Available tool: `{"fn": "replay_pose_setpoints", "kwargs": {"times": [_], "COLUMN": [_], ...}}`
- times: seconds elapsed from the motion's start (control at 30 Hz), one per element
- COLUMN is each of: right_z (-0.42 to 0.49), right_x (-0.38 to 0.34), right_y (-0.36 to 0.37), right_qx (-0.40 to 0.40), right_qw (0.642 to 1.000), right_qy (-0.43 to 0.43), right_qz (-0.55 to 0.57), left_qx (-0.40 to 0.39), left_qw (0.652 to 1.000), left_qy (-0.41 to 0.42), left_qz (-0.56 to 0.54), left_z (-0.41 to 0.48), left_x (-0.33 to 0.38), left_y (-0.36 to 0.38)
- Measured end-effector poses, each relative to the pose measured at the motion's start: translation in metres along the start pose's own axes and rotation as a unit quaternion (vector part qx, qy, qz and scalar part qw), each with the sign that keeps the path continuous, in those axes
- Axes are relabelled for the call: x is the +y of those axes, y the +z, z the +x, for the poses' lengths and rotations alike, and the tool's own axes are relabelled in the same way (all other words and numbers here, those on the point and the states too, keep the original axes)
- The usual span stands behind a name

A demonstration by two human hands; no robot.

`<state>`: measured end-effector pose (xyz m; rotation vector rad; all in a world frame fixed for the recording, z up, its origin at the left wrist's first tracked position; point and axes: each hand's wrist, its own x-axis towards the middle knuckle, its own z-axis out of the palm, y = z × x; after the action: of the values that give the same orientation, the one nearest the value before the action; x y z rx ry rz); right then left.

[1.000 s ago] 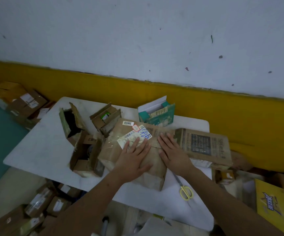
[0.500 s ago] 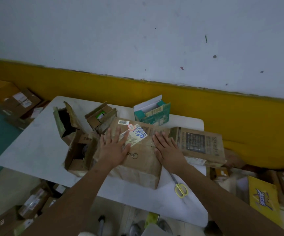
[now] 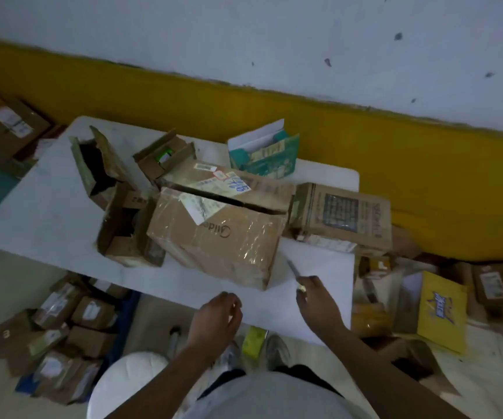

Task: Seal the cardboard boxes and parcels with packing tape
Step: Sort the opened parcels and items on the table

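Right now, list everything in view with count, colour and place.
Large taped box: one, brown, table centre, flaps parted.
Small open boxes: three, brown, left of it.
Printed box: one, brown, right of it.
Teal box: one, teal and white, behind it.
Table: one, white.
Floor parcels: many, brown, left of table.
Yellow box: one, yellow, floor right.
Scissors: one pair, yellow handle, held above table.
Left hand: empty, loosely curled, near table edge.
Right hand: grips scissors.
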<state>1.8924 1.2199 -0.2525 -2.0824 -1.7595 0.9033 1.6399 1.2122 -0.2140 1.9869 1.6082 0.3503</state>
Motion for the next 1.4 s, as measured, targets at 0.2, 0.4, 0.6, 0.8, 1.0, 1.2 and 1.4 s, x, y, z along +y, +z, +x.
{"fn": "replay_pose_setpoints", "kwargs": {"times": [0.2,0.4,0.6,0.8,1.0,1.2,1.4], "right_z": [-0.022,-0.023,-0.026,-0.018,-0.014,-0.026,0.001], "right_x": [0.012,0.027,0.029,-0.015,-0.046,-0.07,-0.11], "right_y": [0.055,0.077,0.078,0.071,0.005,-0.116,-0.167], "right_qx": [-0.21,-0.245,-0.244,-0.228,-0.091,-0.021,0.098], "right_qw": [0.978,0.968,0.941,0.831,0.844,0.899,0.871], "right_qy": [0.016,0.058,0.203,0.341,0.291,0.151,0.066], "right_qz": [-0.01,0.013,0.114,0.375,0.441,0.41,0.477], "left_qx": [-0.217,-0.209,-0.19,-0.186,-0.162,-0.167,0.048], "left_qw": [0.919,0.866,0.873,0.894,0.946,0.983,0.987], "left_qy": [-0.313,-0.398,-0.412,-0.373,-0.242,-0.035,0.138], "left_qz": [-0.104,-0.217,-0.181,-0.167,-0.143,-0.062,0.069], "left_z": [0.004,0.002,0.01,0.035,0.033,0.035,0.078], "left_x": [-0.044,-0.054,-0.014,0.019,0.061,0.138,0.148], "left_y": [0.081,0.163,0.134,0.077,0.021,-0.075,-0.148]}}
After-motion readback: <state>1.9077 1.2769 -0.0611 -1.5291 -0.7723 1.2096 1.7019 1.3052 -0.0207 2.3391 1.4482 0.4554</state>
